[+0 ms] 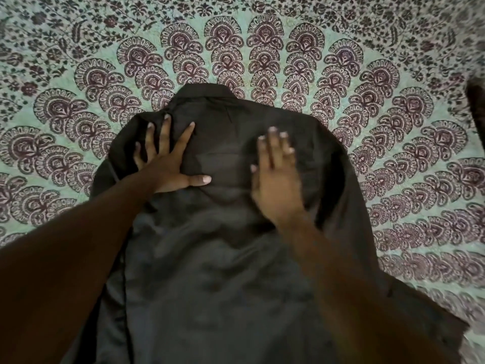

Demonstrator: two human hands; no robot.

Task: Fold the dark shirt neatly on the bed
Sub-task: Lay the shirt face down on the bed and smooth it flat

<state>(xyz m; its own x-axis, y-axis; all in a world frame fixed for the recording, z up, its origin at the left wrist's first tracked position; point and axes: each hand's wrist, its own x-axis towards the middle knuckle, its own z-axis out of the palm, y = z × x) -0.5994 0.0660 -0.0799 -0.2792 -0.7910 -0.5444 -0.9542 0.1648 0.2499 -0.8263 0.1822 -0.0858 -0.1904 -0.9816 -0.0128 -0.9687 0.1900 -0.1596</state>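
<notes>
Head view | left hand (168, 164) flat, fingers spread, on dark shirt (223, 271) | right hand (275, 179) flat, blurred | shirt's lower end out of frame

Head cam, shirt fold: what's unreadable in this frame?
Dark shirt hem: head view, cut off by the bottom edge.
Right hand: head view, motion blur; touching the cloth or just above it, unclear.
Dark object at right edge: head view, cropped by the frame, unidentifiable.

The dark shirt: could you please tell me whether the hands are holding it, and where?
Neither grips it. The left hand and right hand press flat, fingers straight, on the upper back of the dark fabric shirt.
</notes>
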